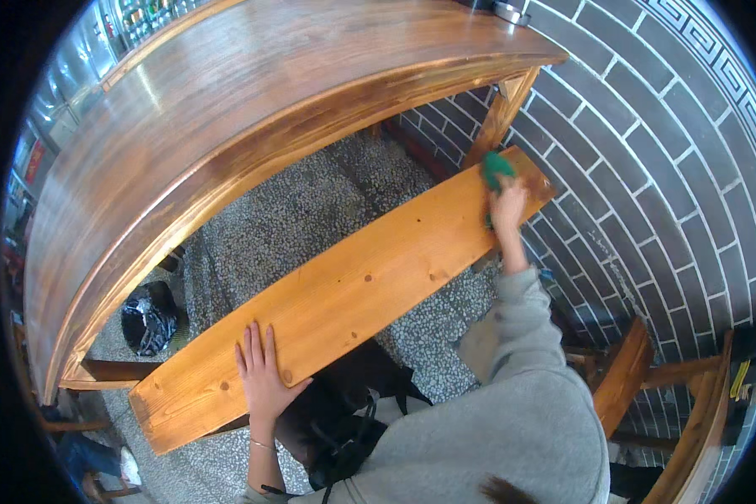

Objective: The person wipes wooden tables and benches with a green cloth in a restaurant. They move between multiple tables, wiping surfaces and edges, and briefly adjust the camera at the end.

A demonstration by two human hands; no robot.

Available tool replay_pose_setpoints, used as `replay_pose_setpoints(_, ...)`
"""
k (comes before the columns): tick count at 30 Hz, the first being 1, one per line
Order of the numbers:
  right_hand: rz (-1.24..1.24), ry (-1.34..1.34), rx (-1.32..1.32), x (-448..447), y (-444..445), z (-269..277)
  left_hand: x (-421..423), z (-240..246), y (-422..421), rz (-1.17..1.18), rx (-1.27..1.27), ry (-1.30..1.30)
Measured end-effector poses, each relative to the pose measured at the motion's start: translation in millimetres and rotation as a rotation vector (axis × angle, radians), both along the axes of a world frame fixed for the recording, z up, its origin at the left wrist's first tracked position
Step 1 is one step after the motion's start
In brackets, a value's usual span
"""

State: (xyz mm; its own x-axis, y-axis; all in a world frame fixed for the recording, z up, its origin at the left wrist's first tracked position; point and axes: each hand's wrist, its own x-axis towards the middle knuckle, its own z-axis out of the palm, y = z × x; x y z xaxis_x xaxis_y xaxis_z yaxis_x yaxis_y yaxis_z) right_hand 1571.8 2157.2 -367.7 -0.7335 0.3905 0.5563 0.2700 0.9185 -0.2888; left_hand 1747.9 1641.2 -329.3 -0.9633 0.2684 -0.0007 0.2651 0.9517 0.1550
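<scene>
A long varnished wooden bench (353, 271) with dark knots runs diagonally in front of me. Near its far right end, my right hand (509, 200) grips a green cloth (496, 169) pressed against the seat. My left hand (263, 372) lies flat on the bench's left part, fingers spread, holding nothing. Above the bench stands a wooden table (239, 94) with a glossy brown top. The underside of the cloth is hidden by my right hand.
A grey brick wall (642, 164) closes off the right side. A round metal dish (511, 12) sits at the table's far edge. On the speckled floor (277, 201) is a black plastic bag (148, 319). Wooden furniture (624, 378) stands lower right; another person's leg (91, 453) shows lower left.
</scene>
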Motion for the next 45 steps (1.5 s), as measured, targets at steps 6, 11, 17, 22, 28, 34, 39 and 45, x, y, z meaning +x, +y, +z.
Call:
replay_pose_setpoints(6, 0.902, -0.161, -0.194, 50, -139, 13, 0, 3, 0, 0.006, 0.044, -0.009)
replay_pose_setpoints(11, 0.489, -0.065, -0.003, 2, -1, 4, 0, 2, -1, 0.002, 0.071, 0.025)
replay_pose_setpoints(17, -0.098, -0.149, -0.004, -27, 116, -26, 1, -2, -3, 0.031, 0.051, -0.009)
replay_pose_setpoints(22, 0.358, -0.018, -0.056, 6, -64, -20, 1, -3, -2, 0.023, 0.033, 0.011)
replay_pose_setpoints(28, 1.138, -0.29, -0.273, 97, -247, 16, 4, -8, -5, 0.001, 0.083, 0.052)
replay_pose_setpoints(34, 0.813, -0.152, -0.235, 36, -167, 5, 8, -20, -10, -0.039, 0.098, 0.114)
replay_pose_setpoints(39, 0.543, -0.124, -0.197, 14, -103, -6, 12, -24, -12, -0.081, 0.192, 0.193)
replay_pose_setpoints(45, 0.847, -0.413, -1.684, 22, -141, 1, 9, -20, -18, -0.152, 0.383, 0.206)
